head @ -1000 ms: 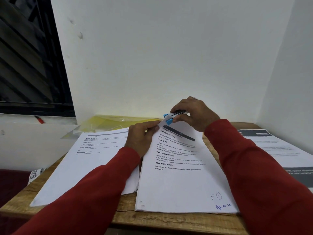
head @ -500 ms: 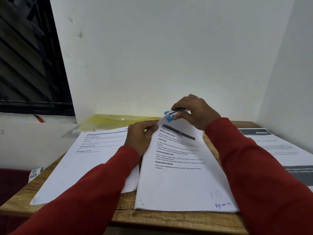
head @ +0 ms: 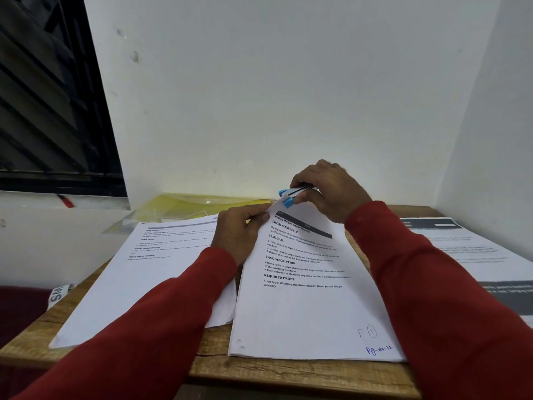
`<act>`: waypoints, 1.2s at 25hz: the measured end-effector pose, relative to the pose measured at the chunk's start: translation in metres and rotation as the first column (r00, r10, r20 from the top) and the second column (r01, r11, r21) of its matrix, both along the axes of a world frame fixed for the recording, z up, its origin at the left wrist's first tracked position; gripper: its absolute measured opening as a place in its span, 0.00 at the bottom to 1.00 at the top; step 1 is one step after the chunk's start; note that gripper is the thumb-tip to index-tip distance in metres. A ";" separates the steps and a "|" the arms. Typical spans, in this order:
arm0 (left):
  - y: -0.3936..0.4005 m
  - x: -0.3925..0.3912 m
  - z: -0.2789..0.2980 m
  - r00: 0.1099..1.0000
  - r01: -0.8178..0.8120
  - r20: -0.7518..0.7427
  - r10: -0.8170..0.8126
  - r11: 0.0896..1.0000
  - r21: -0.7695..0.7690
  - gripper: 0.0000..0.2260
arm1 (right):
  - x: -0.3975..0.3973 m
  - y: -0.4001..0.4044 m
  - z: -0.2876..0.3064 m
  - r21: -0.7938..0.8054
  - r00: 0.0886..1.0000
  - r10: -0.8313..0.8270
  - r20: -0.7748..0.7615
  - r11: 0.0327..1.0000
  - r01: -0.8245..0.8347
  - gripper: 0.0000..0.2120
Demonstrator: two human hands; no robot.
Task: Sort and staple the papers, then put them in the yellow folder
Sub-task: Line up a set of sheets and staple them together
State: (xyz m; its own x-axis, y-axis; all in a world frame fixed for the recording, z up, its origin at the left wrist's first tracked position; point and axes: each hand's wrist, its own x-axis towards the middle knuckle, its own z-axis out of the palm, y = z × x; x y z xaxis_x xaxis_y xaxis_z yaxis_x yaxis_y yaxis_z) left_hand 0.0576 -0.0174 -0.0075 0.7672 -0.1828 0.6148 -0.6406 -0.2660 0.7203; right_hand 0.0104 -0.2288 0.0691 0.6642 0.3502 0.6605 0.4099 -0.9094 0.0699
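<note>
Papers (head: 308,287): a printed stack lies at lower centre of the frame on a wooden table (head: 288,373), its upper left corner lifted off the surface. The left hand (head: 239,235), at centre frame, pinches that corner between thumb and curled fingers, apparently to keep the sheets squared and raised so the corner can enter the tool. The right hand (head: 328,192), just above and to the right, is wrapped around a small blue stapler (head: 288,196) whose mouth sits over the corner tip; whether the stapler has been pressed home cannot be told. Judged from this arrangement, the stapling step is in hand, and the risk is that the sheets slip out of line under the press.

A second paper stack (head: 144,272) lies flat at lower left, partly under the left sleeve; a third set of sheets (head: 473,249) lies at the right edge.

The yellow folder (head: 187,207), translucent with a snap flap, lies at centre left against the white wall (head: 259,96), behind the left-hand stack. Whether it holds anything cannot be made out; none of the three visible stacks is in it.
</note>
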 end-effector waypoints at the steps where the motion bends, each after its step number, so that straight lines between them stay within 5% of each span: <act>1: 0.000 0.000 0.000 1.000 0.001 0.000 -0.001 1.000 -0.006 0.10 | 0.000 0.001 -0.001 -0.014 0.999 -0.007 0.036 1.000 0.008 0.09; 5: -0.001 0.001 0.000 1.000 -0.006 -0.008 0.006 0.999 -0.036 0.10 | 0.001 0.006 -0.006 -0.020 0.991 -0.003 0.131 1.000 0.005 0.11; 13: 0.000 0.000 0.000 0.999 0.012 -0.039 -0.011 1.000 0.026 0.10 | 0.004 -0.011 -0.006 0.041 0.998 -0.018 -0.062 0.999 0.020 0.20; 18: 0.002 0.002 0.000 0.977 0.015 -0.211 -0.019 1.000 -0.019 0.12 | 0.006 -0.033 -0.013 0.219 0.991 -0.044 -0.130 0.973 0.072 0.16; 24: 0.003 0.001 -0.002 0.943 0.070 -0.318 -0.096 0.993 -0.092 0.23 | 0.002 -0.023 -0.020 0.559 0.979 -0.041 -0.199 0.816 0.148 0.15; 30: 0.003 0.002 -0.005 0.965 0.099 -0.242 -0.098 0.995 -0.009 0.21 | -0.003 0.009 -0.018 0.784 0.931 0.279 -0.236 0.620 0.013 0.15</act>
